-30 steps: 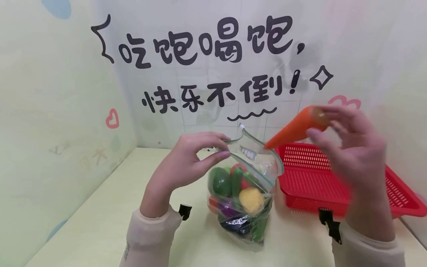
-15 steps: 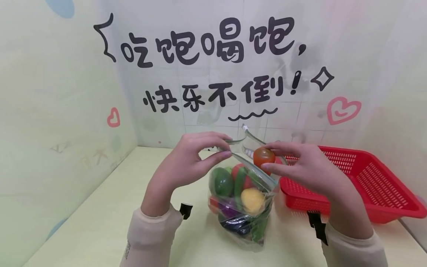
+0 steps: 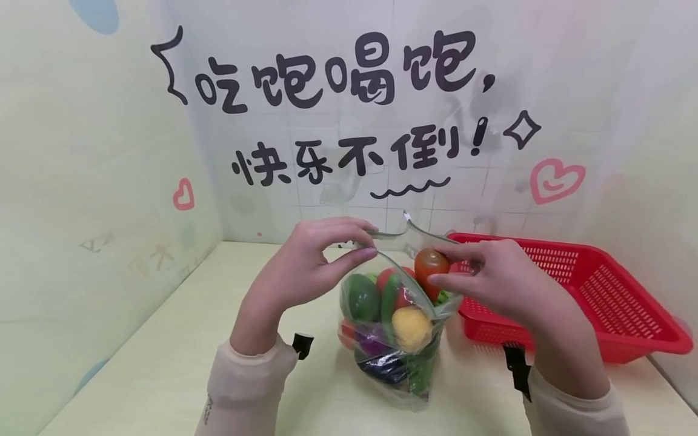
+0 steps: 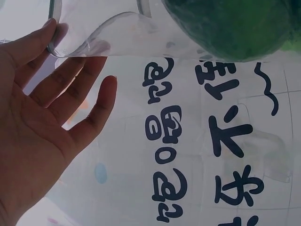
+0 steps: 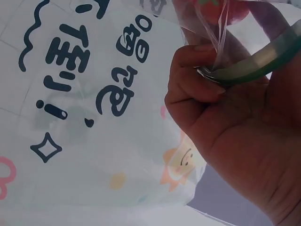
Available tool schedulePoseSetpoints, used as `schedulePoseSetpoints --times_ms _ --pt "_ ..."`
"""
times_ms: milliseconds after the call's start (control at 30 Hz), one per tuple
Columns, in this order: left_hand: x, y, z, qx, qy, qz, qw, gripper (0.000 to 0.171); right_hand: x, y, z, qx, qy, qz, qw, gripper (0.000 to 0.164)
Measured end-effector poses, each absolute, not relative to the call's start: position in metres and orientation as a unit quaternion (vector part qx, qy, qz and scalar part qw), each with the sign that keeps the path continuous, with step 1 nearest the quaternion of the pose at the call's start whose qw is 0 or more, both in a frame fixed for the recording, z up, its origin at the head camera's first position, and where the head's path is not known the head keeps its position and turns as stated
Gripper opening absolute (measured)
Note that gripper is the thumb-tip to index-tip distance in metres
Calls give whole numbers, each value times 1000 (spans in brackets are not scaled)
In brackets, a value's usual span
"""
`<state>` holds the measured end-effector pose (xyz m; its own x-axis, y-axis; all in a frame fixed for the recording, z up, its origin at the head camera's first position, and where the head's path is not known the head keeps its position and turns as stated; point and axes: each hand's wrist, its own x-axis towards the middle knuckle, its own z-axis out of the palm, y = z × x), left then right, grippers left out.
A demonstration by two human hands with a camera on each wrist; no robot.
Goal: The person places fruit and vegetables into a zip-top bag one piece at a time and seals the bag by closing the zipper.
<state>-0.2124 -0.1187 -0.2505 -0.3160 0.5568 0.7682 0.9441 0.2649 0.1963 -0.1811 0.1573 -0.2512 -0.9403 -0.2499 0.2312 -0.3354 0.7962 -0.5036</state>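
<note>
My left hand [image 3: 313, 263] pinches the left edge of a clear zip bag [image 3: 410, 280] between thumb and fingers, holding its mouth apart. Through the plastic show a dark green vegetable [image 3: 364, 298], a yellow one [image 3: 412, 328], an aubergine [image 3: 384, 365] and several red and green ones. At the bag's right side my right hand [image 3: 498, 275] has thumb and forefinger about the thick brownish end of a carrot [image 3: 431, 269], which points down inside the mouth. Its other fingers curl at the green-edged zip strip [image 5: 263, 66] in the right wrist view.
A red perforated basket [image 3: 605, 348] stands on the pale table [image 3: 163, 363], close behind and right of my right hand. The wall [image 3: 262, 212] with black lettering rises right behind the bag.
My right hand has brought the carrot from high over the basket, leftward and down, into the bag's mouth, then slightly lower. The left hand has kept its place on the bag's edge.
</note>
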Motion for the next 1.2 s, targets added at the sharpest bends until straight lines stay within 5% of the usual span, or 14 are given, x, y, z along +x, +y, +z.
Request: schedulePoseSetpoints --times_ms 233,533,600,867,1200 --pt "-215 -113 -253 -512 -735 -332 296 6 -178 154 -254 200 -940 256 106 46" --pt "-214 -120 -255 -501 -735 -336 310 8 -197 130 -269 234 -875 326 271 36" --pt "-215 -121 -253 -505 -732 -336 310 7 -200 128 -270 239 -888 300 255 36" --pt "-215 -119 -249 -516 -733 -335 289 5 -196 142 -264 216 -946 237 46 41" --pt "-213 -112 -249 -543 -726 -325 269 8 -193 163 -264 201 -970 117 63 32"
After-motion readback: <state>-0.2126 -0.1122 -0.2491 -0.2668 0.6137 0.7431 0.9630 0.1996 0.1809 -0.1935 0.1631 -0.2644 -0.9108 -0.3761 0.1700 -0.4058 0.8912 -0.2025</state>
